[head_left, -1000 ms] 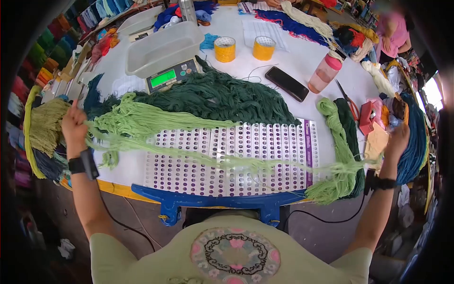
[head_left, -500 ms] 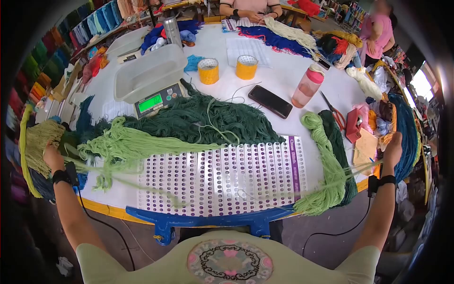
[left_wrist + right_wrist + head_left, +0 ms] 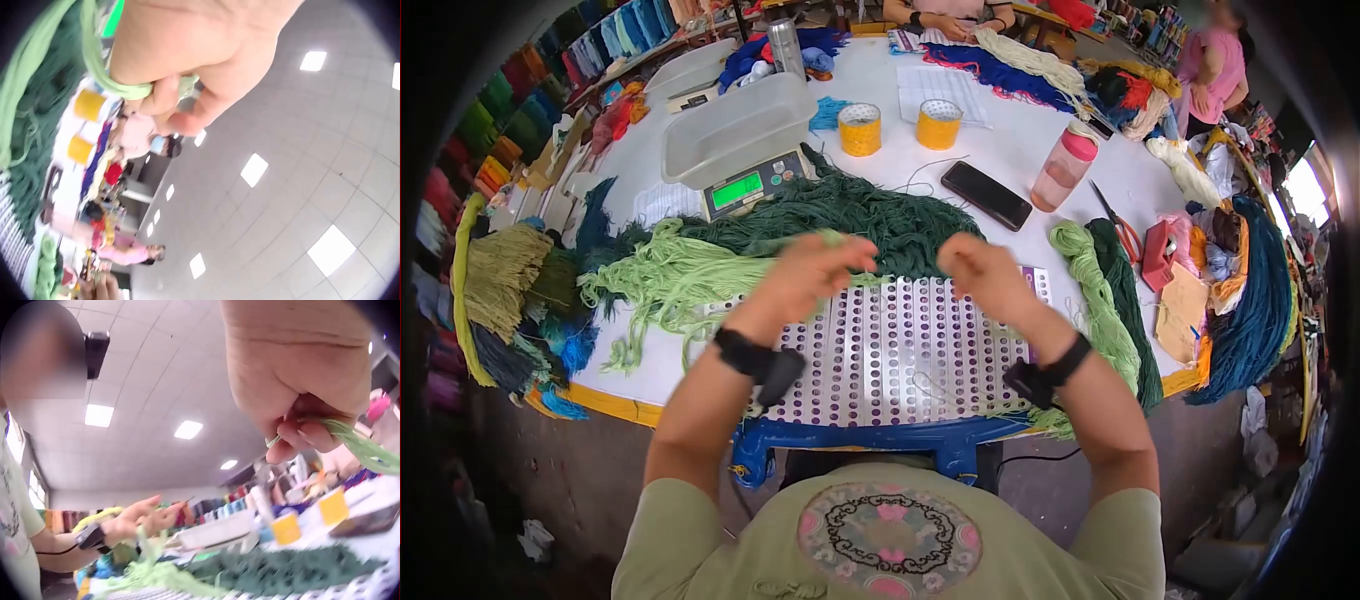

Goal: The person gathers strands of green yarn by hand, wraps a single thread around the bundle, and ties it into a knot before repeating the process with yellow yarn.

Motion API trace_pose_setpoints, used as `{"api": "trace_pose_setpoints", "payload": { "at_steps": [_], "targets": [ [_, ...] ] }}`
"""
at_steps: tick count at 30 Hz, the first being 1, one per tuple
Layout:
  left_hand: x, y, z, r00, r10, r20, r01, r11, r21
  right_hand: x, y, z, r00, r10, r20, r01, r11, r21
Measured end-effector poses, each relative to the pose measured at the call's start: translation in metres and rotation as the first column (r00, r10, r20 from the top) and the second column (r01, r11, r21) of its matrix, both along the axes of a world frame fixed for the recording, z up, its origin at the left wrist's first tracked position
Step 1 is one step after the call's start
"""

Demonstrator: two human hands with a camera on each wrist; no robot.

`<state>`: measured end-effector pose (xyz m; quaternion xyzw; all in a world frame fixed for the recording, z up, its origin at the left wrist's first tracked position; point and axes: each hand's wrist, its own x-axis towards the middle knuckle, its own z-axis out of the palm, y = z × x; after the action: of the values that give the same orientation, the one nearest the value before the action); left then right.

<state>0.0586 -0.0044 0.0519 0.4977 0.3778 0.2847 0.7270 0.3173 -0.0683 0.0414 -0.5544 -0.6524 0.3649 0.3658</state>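
Note:
Above the middle of the table, my left hand point(image 3: 800, 275) and right hand point(image 3: 990, 275) are a short gap apart. Light green yarn point(image 3: 115, 86) is pinched in my left fingers in the left wrist view. Curled fingers of my right hand grip light green strands point(image 3: 359, 447) in the right wrist view. Under the hands lies a white board with rows of punched holes point(image 3: 890, 350). A dark green yarn heap point(image 3: 870, 210) spreads behind it, and a loose light green skein point(image 3: 665, 265) lies at its left. A twisted light green skein point(image 3: 1085, 270) lies on the right.
A scale point(image 3: 750, 187) with a clear plastic tub point(image 3: 740, 130) stands at back left. Tape rolls point(image 3: 860, 130), a phone point(image 3: 986, 195), a pink-lidded bottle point(image 3: 1065, 170) and scissors point(image 3: 1115, 220) lie beyond the yarn. A blue clamp bar point(image 3: 880, 435) runs along the front edge. People stand across the table.
My hands were spread wide to both sides with light green strands stretching from them across the board; they have come inward and now meet closely over the middle.

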Motion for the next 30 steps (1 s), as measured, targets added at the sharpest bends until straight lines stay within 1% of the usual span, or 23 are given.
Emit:
{"api": "trace_pose_setpoints", "payload": {
  "at_steps": [1, 2, 3, 4, 5, 6, 7, 8, 10, 12, 13, 15, 16, 18, 19, 20, 21, 24, 25, 26, 27, 29, 30],
  "targets": [
    [0.015, -0.002, -0.017, 0.981, -0.021, -0.194, 0.039, 0.996, 0.086, -0.006, 0.009, -0.026, 1.000, 0.028, 0.003, -0.028, 0.999, -0.036],
    [0.027, -0.004, -0.030, 0.924, -0.024, -0.381, 0.093, 0.982, 0.165, -0.011, 0.011, -0.033, 1.000, 0.028, 0.002, -0.028, 0.999, -0.032],
    [0.037, -0.007, -0.036, 0.923, -0.021, -0.383, 0.093, 0.981, 0.170, -0.016, 0.011, -0.038, 0.998, 0.036, 0.050, -0.033, 0.997, -0.063],
    [0.045, -0.010, -0.041, 0.837, -0.024, -0.546, 0.185, 0.952, 0.242, -0.018, 0.011, -0.043, 0.994, 0.045, 0.096, -0.035, 0.995, -0.095],
    [0.051, -0.012, -0.046, 0.723, -0.006, -0.691, 0.286, 0.912, 0.292, -0.018, 0.012, -0.050, 0.997, 0.044, 0.068, -0.036, 0.994, -0.107],
    [0.054, -0.015, -0.055, 0.720, -0.006, -0.694, 0.290, 0.911, 0.293, -0.018, 0.011, -0.054, 0.997, 0.042, 0.063, -0.035, 0.994, -0.105],
    [0.057, -0.019, -0.062, 0.734, 0.144, -0.664, 0.261, 0.842, 0.472, -0.019, 0.011, -0.058, 0.995, 0.034, 0.098, -0.027, 0.997, -0.067],
    [0.058, -0.020, -0.069, 0.745, 0.286, -0.603, 0.228, 0.740, 0.633, -0.019, 0.010, -0.059, 0.991, 0.026, 0.133, -0.022, 0.999, -0.030],
    [0.059, -0.025, -0.062, 0.734, 0.288, -0.615, 0.252, 0.725, 0.641, -0.019, 0.008, -0.057, 0.989, 0.031, 0.142, -0.027, 0.999, -0.028],
    [0.061, -0.030, -0.055, 0.852, 0.196, -0.485, 0.092, 0.857, 0.507, -0.018, 0.008, -0.056, 0.989, 0.028, 0.148, -0.026, 0.999, -0.022],
    [0.062, -0.030, -0.055, 0.851, 0.192, -0.489, 0.098, 0.856, 0.507, -0.017, 0.008, -0.056, 0.991, 0.035, 0.126, -0.034, 0.999, -0.011],
    [0.064, -0.031, -0.056, 0.950, 0.212, -0.230, -0.143, 0.948, 0.284, -0.016, 0.007, -0.055, 0.994, 0.043, 0.105, -0.043, 0.999, -0.001],
    [0.064, -0.029, -0.057, 0.950, 0.212, -0.230, -0.143, 0.948, 0.284, -0.016, 0.006, -0.054, 0.996, 0.041, 0.083, -0.041, 0.999, 0.004],
    [0.061, -0.024, -0.057, 0.985, 0.143, -0.099, -0.138, 0.989, 0.048, -0.018, 0.007, -0.052, 0.997, 0.039, 0.060, -0.040, 0.999, 0.009],
    [0.061, -0.023, -0.056, 0.985, 0.142, -0.099, -0.138, 0.989, 0.049, -0.018, 0.008, -0.052, 0.998, -0.012, 0.057, 0.012, 1.000, 0.006],
    [0.061, -0.021, -0.054, 0.989, 0.094, -0.118, -0.084, 0.993, 0.086, -0.019, 0.009, -0.051, 0.996, -0.066, 0.053, 0.065, 0.998, 0.004],
    [0.062, -0.020, -0.053, 0.989, 0.046, -0.138, -0.029, 0.992, 0.121, -0.019, 0.009, -0.049, 0.996, -0.069, 0.052, 0.069, 0.998, 0.004],
    [0.064, -0.013, -0.054, 0.981, 0.039, -0.188, -0.012, 0.990, 0.141, -0.018, 0.012, -0.047, 0.999, -0.031, 0.041, 0.033, 0.999, -0.043],
    [0.065, -0.012, -0.053, 0.981, 0.038, -0.188, -0.011, 0.990, 0.140, -0.016, 0.015, -0.050, 0.999, 0.001, 0.052, 0.003, 0.997, -0.082],
    [0.065, -0.011, -0.052, 0.970, 0.039, -0.241, 0.001, 0.986, 0.165, -0.015, 0.017, -0.053, 0.997, 0.034, 0.062, -0.026, 0.992, -0.122],
    [0.066, -0.010, -0.051, 0.955, 0.043, -0.292, 0.014, 0.982, 0.190, -0.014, 0.017, -0.052, 0.997, 0.035, 0.063, -0.027, 0.992, -0.123],
    [0.066, -0.009, -0.054, 0.964, 0.041, -0.264, 0.006, 0.984, 0.176, -0.013, 0.017, -0.049, 0.997, 0.048, -0.063, -0.061, 0.970, -0.235],
    [0.066, -0.009, -0.056, 0.971, 0.040, -0.238, -0.001, 0.987, 0.161, -0.010, 0.019, -0.049, 0.997, 0.050, -0.061, -0.064, 0.969, -0.237]
  ]
}}
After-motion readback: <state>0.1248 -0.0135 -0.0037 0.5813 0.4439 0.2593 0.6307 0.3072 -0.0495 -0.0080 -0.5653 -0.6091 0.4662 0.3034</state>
